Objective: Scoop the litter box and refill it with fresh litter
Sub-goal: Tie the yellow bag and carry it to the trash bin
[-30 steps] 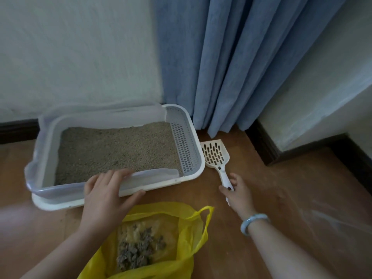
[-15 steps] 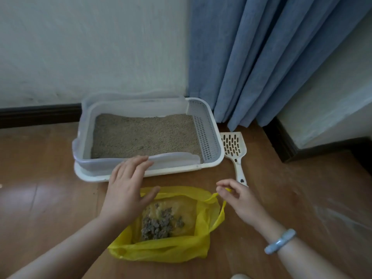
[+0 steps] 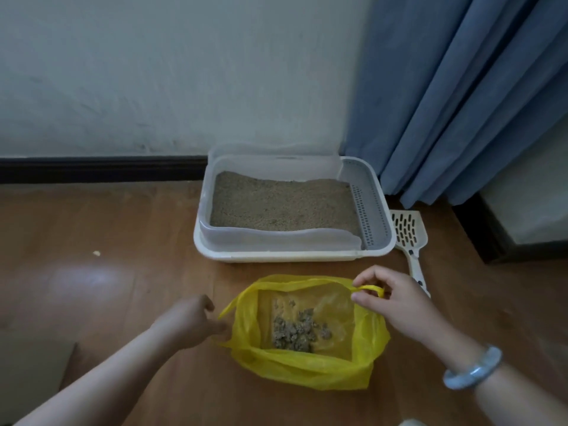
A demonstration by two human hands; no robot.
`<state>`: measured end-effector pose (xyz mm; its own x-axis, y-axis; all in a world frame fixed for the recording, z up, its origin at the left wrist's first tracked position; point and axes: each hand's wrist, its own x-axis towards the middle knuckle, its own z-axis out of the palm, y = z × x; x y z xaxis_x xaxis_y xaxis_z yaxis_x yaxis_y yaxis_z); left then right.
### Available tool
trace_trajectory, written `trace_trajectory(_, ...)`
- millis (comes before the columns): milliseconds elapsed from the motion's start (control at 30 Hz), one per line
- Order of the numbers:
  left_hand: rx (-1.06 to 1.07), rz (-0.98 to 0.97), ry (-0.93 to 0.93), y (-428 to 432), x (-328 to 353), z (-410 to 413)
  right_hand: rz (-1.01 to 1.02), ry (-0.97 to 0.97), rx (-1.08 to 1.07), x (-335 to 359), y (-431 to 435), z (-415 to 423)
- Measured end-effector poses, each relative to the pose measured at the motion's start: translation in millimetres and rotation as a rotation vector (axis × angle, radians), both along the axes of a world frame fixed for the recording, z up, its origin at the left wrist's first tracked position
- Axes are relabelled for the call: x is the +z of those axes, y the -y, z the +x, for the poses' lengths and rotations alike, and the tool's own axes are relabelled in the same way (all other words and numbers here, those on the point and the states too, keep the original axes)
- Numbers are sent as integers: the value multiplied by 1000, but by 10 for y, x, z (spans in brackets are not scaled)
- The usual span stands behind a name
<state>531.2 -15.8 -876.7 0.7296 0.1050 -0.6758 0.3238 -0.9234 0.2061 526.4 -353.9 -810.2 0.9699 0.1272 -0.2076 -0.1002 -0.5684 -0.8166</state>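
A white litter box point(image 3: 292, 256) with a grey perforated side holds tan litter point(image 3: 282, 204) and stands against the wall. A white slotted scoop point(image 3: 408, 238) lies on the floor to its right. In front of the box sits an open yellow plastic bag point(image 3: 307, 367) with grey litter clumps point(image 3: 295, 332) inside. My right hand point(image 3: 396, 305) pinches the bag's right handle loop. My left hand point(image 3: 190, 321) is at the bag's left edge with fingers loosely curled; whether it holds the plastic is unclear.
The floor is brown wood. A blue curtain point(image 3: 461, 96) hangs at the back right beside a dark-based wall corner point(image 3: 507, 235). A pale flat sheet point(image 3: 30, 370) lies at the lower left. A small yellow speck point(image 3: 97, 253) lies on the floor at left.
My right hand let go of the scoop and took the bag's right handle. My left hand left the litter box rim and came down to the bag's left edge. The view pulled back.
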Motion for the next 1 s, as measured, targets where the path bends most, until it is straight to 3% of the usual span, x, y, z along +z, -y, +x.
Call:
trace_trajectory(100, 175, -79, 2, 70, -87, -101, 25, 12, 37, 64, -99, 14)
trace_trajectory(200, 383, -341, -105, 124, -109, -120, 50, 5, 62, 93, -168, 7)
trace_trajectory(400, 256, -453, 265, 263, 46, -62, 79, 31, 70, 149, -243, -6)
trace_trajectory(500, 233, -698, 394, 472, 329, -47, 100, 40, 51, 179, -255, 23)
trace_trajectory(733, 287, -1302, 283, 745, 1026, -36, 160, 40, 91, 423, -238, 28)
trace_trajectory(867, 197, -1385, 240, 854, 1106, -18, 140, 56, 205, 720, -263, 83)
trace_trajectory(1000, 78, -1294, 226, 950, 1040, -9, -100, 143, 392, 919, -418, 230)
